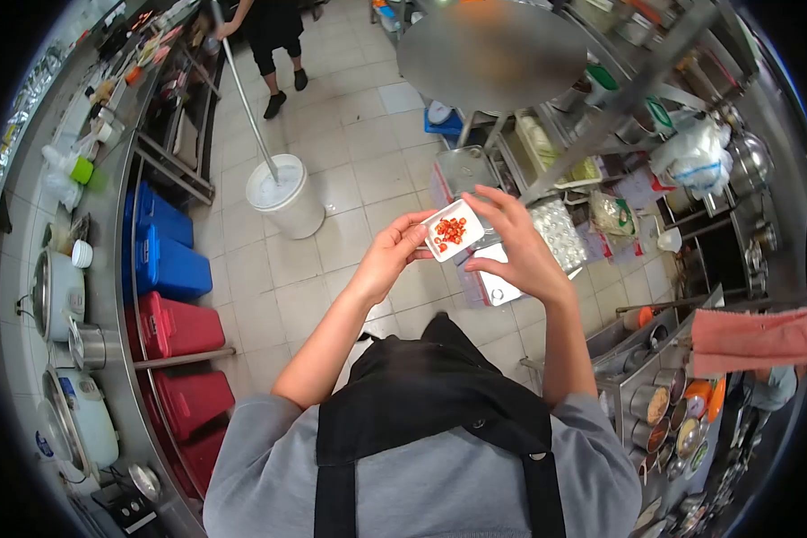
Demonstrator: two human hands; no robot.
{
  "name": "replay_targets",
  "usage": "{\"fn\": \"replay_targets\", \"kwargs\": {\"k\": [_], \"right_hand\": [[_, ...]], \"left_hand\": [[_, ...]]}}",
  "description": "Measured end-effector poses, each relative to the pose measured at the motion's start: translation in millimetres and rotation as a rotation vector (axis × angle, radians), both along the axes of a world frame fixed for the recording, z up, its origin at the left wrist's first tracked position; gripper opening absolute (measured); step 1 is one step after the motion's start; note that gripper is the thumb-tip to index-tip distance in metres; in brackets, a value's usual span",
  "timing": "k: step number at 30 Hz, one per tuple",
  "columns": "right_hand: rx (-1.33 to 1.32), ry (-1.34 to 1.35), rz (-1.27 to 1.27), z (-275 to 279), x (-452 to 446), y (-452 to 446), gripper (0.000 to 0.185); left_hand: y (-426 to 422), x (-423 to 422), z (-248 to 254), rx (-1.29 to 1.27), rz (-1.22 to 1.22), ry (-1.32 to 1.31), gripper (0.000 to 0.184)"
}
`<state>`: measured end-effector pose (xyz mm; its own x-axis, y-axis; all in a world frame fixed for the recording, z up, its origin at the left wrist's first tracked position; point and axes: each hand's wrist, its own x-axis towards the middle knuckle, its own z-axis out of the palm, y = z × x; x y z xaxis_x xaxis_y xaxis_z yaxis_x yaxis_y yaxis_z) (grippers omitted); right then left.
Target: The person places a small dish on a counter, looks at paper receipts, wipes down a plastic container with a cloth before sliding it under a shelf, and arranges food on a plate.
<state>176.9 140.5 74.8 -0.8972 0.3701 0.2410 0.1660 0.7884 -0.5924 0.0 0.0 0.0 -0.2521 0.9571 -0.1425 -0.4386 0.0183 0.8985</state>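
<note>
A small white rectangular dish (472,235) holding chopped red chillies (450,231) is up in front of my chest. My left hand (391,253) pinches the dish along its left side, thumb on the rim. On the other side, my right hand (520,247) is open with fingers and thumb spread around the dish's right end. I cannot tell whether a right fingertip touches the rim. Beneath my right hand is a white surface (500,289), partly covered by it.
A white bucket (296,215) with a long handle leaning in it stands on the tiled floor; a person (273,40) holds the handle. Blue bins (172,262) and red bins (184,325) sit under the left counter. To the right are metal pots (650,403) and a pink cloth (753,341).
</note>
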Motion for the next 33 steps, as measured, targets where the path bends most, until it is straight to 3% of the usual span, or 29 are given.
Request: {"fn": "replay_targets", "kwargs": {"k": [2, 3, 9, 13, 16, 19, 22, 23, 24, 25, 26, 29, 33], "right_hand": [[-0.009, -0.049, 0.137, 8.3, -10.0, 5.1, 0.084], [-0.089, -0.023, 0.158, -14.1, -79.1, -3.5, 0.084], [-0.044, -0.1, 0.368, -39.9, -186.1, 60.6, 0.066], [-0.053, -0.053, 0.34, -43.6, -260.0, 115.5, 0.06], [0.041, -0.039, 0.201, -37.0, -320.7, 175.4, 0.056], [0.062, -0.047, 0.229, -25.2, -387.0, 231.4, 0.054], [0.13, -0.005, 0.233, -32.4, -458.6, 274.1, 0.054], [0.146, 0.01, 0.247, -34.3, -480.0, 284.7, 0.055], [0.157, 0.01, 0.294, -35.7, -502.5, 292.9, 0.057], [0.161, 0.012, 0.311, -35.5, -528.1, 303.3, 0.057], [0.135, 0.009, 0.292, -39.2, -551.0, 312.0, 0.057], [0.117, -0.001, 0.312, -51.6, -619.0, 340.4, 0.058], [0.042, 0.044, 0.347, -46.9, -717.5, 361.3, 0.058]], "left_hand": [[0.8, 7.8, -0.7, 0.019, 0.031, -0.013, 0.038], [-18.9, -57.4, -7.9, -0.063, 0.052, 0.009, 0.038], [32.1, -144.4, -33.8, -0.098, 0.112, -0.048, 0.04], [80.2, -221.0, -24.8, -0.093, 0.138, -0.065, 0.044], [119.4, -301.0, -34.7, -0.177, 0.298, 0.01, 0.051], [138.5, -389.5, -99.3, -0.291, 0.449, 0.186, 0.054], [97.3, -442.1, -250.9, -0.504, 0.719, 0.206, 0.04], [55.8, -451.7, -328.3, -0.638, 0.698, 0.215, 0.028], [20.6, -438.7, -367.9, -0.755, 0.744, 0.145, 0.023], [-22.2, -432.5, -436.8, -0.964, 0.719, -0.086, 0.021], [-66.4, -410.4, -425.7, -0.859, 0.863, -0.219, 0.022], [-94.7, -401.7, -392.5, -1.352, 0.615, -0.268, 0.024], [-24.0, -526.9, -392.5, -1.44, 0.062, 0.136, 0.027]]}}
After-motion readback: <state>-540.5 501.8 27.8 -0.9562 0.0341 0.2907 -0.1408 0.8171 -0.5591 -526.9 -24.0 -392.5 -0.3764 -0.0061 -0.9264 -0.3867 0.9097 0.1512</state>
